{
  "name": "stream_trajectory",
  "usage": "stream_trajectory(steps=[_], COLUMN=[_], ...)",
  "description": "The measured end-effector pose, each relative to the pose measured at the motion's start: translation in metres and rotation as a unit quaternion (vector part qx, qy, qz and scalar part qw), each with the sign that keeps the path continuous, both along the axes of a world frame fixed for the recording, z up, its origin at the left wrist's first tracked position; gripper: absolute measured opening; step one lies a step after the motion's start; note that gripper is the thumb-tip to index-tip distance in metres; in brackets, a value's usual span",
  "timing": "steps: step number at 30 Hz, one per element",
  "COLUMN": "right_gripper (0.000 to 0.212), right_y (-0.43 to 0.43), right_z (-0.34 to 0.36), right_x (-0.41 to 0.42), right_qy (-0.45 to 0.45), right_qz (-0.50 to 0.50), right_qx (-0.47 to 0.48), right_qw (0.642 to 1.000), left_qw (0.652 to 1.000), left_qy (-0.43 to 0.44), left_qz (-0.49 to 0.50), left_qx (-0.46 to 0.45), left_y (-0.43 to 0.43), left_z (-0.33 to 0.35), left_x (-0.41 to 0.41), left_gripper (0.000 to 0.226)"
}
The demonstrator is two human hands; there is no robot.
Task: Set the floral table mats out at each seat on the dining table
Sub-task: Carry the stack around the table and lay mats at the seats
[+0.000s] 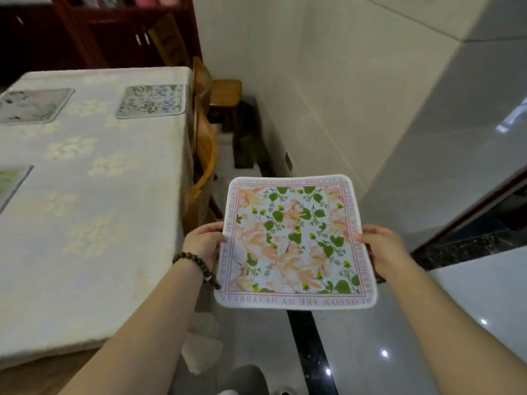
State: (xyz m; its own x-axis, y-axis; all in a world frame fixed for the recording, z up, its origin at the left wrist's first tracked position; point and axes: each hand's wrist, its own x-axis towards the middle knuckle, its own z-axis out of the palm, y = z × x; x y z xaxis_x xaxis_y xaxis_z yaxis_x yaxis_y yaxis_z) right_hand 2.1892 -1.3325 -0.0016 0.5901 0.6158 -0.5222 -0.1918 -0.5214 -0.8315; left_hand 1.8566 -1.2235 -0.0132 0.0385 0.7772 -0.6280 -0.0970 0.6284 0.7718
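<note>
I hold a square floral mat with pink flowers, green leaves and a lettered border flat in the air, to the right of the dining table and above the floor. My left hand grips its left edge. My right hand grips its right edge. Three other mats lie on the table: a blue-green floral one at the far right seat, a grey one at the far left, and one cut off by the left edge of the frame.
Wooden chairs stand tucked along the table's right side, with a wooden stool beyond them. A white wall runs on the right. A dark wooden cabinet stands behind the table. The glossy floor has a black stripe.
</note>
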Motion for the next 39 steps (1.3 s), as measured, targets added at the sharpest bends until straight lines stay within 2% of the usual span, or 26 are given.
stream_trajectory(steps=[6, 14, 19, 23, 28, 33, 39], right_gripper=[0.015, 0.013, 0.016, 0.018, 0.016, 0.016, 0.023], right_y=[0.144, 0.333, 0.449, 0.518, 0.578, 0.620, 0.659], right_z=[0.016, 0.024, 0.039, 0.044, 0.032, 0.006, -0.030], right_x=[-0.009, -0.072, -0.130, -0.189, -0.276, -0.357, -0.425], right_qy=[0.003, -0.006, -0.016, -0.030, -0.020, -0.030, -0.025], right_qz=[0.101, 0.225, 0.291, 0.356, 0.456, 0.584, 0.682], right_qx=[0.034, 0.049, 0.045, 0.037, 0.021, -0.002, -0.040], right_qw=[0.994, 0.973, 0.955, 0.933, 0.889, 0.811, 0.730], left_qw=[0.993, 0.973, 0.950, 0.923, 0.874, 0.810, 0.722], left_qy=[0.000, 0.001, -0.003, -0.001, 0.000, 0.008, 0.016], left_qz=[0.108, 0.222, 0.307, 0.382, 0.486, 0.586, 0.687], left_qx=[0.040, 0.062, 0.055, 0.038, 0.019, -0.020, -0.081], left_y=[0.069, 0.172, 0.234, 0.251, 0.247, 0.236, 0.238], left_z=[0.027, 0.030, 0.036, 0.036, 0.023, -0.002, -0.029], left_x=[-0.020, -0.081, -0.120, -0.154, -0.196, -0.220, -0.213], left_gripper=[0.029, 0.035, 0.031, 0.028, 0.028, 0.030, 0.034])
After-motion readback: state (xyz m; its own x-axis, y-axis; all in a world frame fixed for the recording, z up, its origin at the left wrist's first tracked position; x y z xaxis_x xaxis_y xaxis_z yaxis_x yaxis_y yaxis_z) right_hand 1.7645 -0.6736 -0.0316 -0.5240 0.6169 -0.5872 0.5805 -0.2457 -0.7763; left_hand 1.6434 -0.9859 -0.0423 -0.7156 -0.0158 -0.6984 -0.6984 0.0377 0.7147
